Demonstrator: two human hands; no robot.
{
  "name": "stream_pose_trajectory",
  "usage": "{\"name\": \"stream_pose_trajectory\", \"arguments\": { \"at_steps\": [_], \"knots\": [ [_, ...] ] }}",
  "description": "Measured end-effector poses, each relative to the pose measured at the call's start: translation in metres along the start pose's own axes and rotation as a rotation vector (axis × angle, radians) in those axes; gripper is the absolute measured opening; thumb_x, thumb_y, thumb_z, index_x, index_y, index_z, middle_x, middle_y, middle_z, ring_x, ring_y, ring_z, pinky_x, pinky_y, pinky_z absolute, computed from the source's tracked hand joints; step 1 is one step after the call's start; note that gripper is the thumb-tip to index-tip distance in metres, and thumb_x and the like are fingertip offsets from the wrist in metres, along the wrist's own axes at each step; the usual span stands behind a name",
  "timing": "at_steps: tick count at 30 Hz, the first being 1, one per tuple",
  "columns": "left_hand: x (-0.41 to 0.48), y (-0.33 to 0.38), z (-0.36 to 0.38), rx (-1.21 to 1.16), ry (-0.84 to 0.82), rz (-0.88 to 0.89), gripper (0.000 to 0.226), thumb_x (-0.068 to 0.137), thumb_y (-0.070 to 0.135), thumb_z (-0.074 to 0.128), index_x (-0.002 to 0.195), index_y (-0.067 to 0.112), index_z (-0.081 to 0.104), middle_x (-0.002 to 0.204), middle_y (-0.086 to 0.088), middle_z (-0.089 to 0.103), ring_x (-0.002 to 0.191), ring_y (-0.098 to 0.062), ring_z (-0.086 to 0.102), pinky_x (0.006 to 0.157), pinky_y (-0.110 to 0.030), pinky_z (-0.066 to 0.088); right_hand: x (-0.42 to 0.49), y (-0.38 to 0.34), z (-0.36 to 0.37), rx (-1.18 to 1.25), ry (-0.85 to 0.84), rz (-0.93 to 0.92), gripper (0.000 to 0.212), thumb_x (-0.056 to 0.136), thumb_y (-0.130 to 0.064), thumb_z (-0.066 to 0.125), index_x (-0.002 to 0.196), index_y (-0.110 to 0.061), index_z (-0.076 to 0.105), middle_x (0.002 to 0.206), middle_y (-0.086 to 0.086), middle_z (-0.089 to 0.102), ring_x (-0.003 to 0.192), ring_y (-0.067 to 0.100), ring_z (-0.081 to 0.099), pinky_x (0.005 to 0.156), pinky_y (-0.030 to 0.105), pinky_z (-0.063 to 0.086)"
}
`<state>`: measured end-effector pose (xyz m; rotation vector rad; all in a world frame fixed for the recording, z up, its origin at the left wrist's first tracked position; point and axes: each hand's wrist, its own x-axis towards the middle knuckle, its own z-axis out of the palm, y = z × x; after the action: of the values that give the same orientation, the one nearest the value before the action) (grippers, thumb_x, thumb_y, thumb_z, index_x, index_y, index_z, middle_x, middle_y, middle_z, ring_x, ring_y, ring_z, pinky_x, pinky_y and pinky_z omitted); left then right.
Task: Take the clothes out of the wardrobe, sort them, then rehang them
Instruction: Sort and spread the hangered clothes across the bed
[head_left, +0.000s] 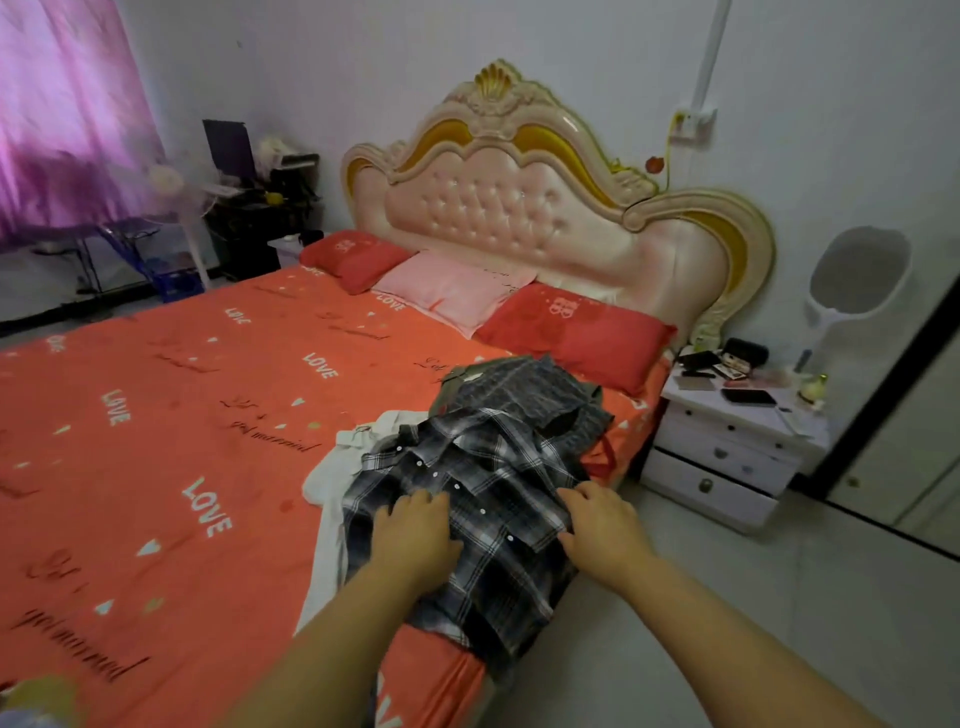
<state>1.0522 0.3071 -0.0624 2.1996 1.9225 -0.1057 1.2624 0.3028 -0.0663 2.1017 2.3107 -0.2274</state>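
Observation:
A dark plaid button shirt (483, 483) lies on top of a clothes pile at the right edge of the bed (156, 415). My left hand (413, 535) rests flat on its front, fingers slightly spread. At the shirt's right edge my right hand (602, 525) has its fingers curled onto the fabric. Under the plaid shirt lie a white garment (332, 473) to the left and a grey checked garment (524, 387) farther back. A red hanger part (605, 457) pokes out on the right of the pile.
The bed has an orange sheet and three pillows (457, 291) against a padded headboard (519, 208). A white nightstand (727, 447) with small items stands right of the bed. A wardrobe door (914, 415) is at the far right. Bare floor lies below the nightstand.

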Motion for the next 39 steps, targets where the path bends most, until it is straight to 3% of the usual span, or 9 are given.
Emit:
{"name": "stream_pose_trajectory", "arguments": {
  "at_steps": [7,17,29,39],
  "knots": [
    [0.13,0.051,-0.006,-0.036,-0.066,0.046,0.06,0.095,0.043,0.047,0.144,0.016,0.026,0.147,-0.008,0.031,0.133,-0.029,0.033,0.111,-0.048,0.024,0.095,0.083,-0.017,-0.029,-0.022,0.082,0.052,0.091,-0.035,0.052,0.138,-0.02,0.038,0.133,0.006,0.044,0.12,0.026,0.045,0.097,0.033,0.039],
    [0.281,0.123,-0.025,-0.024,-0.091,0.032,0.056,0.096,0.04,0.045,0.144,0.018,0.027,0.145,-0.007,0.033,0.13,-0.029,0.035,0.11,-0.049,0.024,0.229,0.191,-0.042,0.013,-0.036,0.079,0.055,0.092,-0.032,0.052,0.142,-0.017,0.034,0.136,0.008,0.042,0.125,0.028,0.042,0.101,0.036,0.038],
    [0.41,0.228,-0.03,-0.072,-0.128,-0.248,0.06,0.097,0.038,0.048,0.147,0.018,0.022,0.151,-0.008,0.027,0.137,-0.031,0.027,0.113,-0.051,0.019,0.397,0.327,-0.055,0.025,-0.139,-0.191,0.055,0.092,-0.034,0.053,0.141,-0.018,0.036,0.136,0.007,0.042,0.125,0.026,0.042,0.099,0.032,0.038],
    [0.504,0.217,-0.029,-0.127,-0.136,-0.436,0.056,0.097,0.038,0.045,0.145,0.018,0.025,0.145,-0.009,0.032,0.133,-0.032,0.032,0.11,-0.051,0.022,0.522,0.328,-0.052,-0.006,-0.195,-0.363,0.055,0.094,-0.033,0.051,0.143,-0.017,0.032,0.138,0.006,0.04,0.127,0.025,0.038,0.104,0.034,0.034]
  ]
}}
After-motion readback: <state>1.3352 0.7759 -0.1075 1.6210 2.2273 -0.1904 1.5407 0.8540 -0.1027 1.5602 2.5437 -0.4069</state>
